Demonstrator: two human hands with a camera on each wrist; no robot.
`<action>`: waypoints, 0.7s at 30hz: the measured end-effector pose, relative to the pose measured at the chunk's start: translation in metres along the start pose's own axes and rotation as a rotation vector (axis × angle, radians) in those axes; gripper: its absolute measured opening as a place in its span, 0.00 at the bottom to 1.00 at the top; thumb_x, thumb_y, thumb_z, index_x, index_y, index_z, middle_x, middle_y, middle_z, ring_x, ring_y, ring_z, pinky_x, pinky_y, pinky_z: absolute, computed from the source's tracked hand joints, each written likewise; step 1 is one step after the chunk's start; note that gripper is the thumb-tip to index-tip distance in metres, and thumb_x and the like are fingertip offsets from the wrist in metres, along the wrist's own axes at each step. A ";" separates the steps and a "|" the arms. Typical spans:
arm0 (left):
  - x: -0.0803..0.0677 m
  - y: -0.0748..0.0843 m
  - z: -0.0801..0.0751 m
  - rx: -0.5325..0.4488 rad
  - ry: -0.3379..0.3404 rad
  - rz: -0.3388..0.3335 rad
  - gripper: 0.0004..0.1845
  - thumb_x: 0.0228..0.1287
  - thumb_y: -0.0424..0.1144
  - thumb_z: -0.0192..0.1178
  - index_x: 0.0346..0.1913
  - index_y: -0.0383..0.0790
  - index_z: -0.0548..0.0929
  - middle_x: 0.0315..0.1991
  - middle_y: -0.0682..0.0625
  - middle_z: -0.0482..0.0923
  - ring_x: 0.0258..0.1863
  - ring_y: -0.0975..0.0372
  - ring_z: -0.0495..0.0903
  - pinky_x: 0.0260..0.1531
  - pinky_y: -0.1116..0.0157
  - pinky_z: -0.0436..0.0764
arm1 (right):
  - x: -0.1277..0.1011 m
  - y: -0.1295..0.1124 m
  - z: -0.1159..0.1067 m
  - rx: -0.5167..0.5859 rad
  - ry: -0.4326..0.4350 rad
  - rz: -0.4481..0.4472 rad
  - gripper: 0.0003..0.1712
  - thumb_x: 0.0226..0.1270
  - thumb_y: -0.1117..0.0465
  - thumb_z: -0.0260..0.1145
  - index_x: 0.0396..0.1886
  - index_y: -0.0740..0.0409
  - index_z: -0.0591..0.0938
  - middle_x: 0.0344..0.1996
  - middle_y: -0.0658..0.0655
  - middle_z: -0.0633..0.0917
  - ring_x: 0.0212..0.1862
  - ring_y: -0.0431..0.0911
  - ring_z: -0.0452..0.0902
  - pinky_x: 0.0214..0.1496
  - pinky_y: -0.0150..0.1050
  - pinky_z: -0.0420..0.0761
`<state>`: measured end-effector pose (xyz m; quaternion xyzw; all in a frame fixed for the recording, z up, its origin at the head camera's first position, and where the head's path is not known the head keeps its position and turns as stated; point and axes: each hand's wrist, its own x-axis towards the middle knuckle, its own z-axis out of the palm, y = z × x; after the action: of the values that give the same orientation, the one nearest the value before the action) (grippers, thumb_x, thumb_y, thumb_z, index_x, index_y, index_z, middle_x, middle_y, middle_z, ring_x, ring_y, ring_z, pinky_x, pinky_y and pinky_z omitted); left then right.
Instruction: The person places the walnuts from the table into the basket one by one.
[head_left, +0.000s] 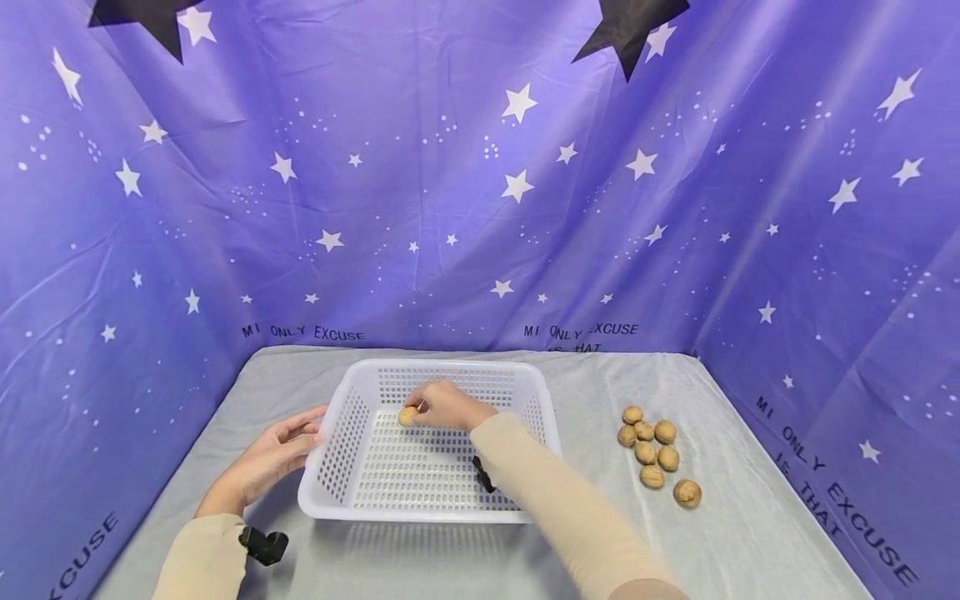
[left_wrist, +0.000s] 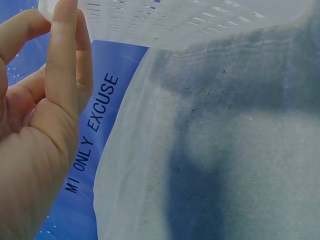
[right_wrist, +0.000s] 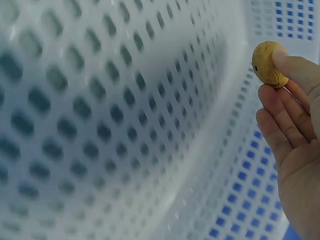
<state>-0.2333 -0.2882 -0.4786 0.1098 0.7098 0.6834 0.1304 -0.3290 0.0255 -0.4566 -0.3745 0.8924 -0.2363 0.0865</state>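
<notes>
A white plastic basket [head_left: 420, 516] with a perforated floor and walls stands on the grey cloth. My right hand [head_left: 448, 406] reaches inside it and pinches a walnut [head_left: 408, 416] between thumb and fingers. In the right wrist view the walnut [right_wrist: 269, 65] is tan, held at the fingertips above the basket floor. At the basket's left side my left hand [head_left: 268, 460] holds the rim. The left wrist view shows the thumb and a bent finger of that hand [left_wrist: 47, 100] at the basket edge [left_wrist: 150, 30]; their exact contact is partly hidden.
Several walnuts [head_left: 645, 452] lie in a loose group on the grey cloth [head_left: 750, 517], right of the basket. Purple curtains [head_left: 450, 208] with stars surround the table on the left, back and right. A black wrist camera [head_left: 264, 546] sits at the left sleeve.
</notes>
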 end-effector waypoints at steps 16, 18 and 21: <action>-0.001 -0.002 0.000 -0.019 0.002 0.013 0.34 0.75 0.31 0.55 0.76 0.26 0.54 0.54 0.43 0.78 0.50 0.60 0.81 0.51 0.60 0.83 | 0.007 -0.001 0.021 0.043 -0.008 0.071 0.19 0.67 0.57 0.72 0.55 0.55 0.85 0.51 0.50 0.86 0.49 0.39 0.82 0.54 0.28 0.78; -0.001 -0.003 -0.001 -0.020 0.000 0.018 0.33 0.75 0.31 0.55 0.76 0.26 0.54 0.54 0.43 0.78 0.50 0.60 0.81 0.51 0.60 0.83 | 0.005 -0.002 0.017 0.051 -0.017 0.082 0.21 0.67 0.56 0.72 0.58 0.56 0.84 0.54 0.51 0.85 0.52 0.41 0.82 0.55 0.30 0.79; -0.001 -0.003 -0.001 -0.020 0.001 0.022 0.33 0.75 0.31 0.54 0.76 0.26 0.54 0.54 0.43 0.78 0.50 0.60 0.81 0.51 0.60 0.83 | 0.002 -0.004 0.006 0.041 -0.033 0.106 0.24 0.66 0.55 0.72 0.60 0.56 0.83 0.57 0.51 0.84 0.54 0.43 0.81 0.56 0.32 0.79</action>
<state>-0.2330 -0.2898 -0.4816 0.1159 0.7018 0.6919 0.1238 -0.3264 0.0196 -0.4598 -0.3287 0.9044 -0.2436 0.1212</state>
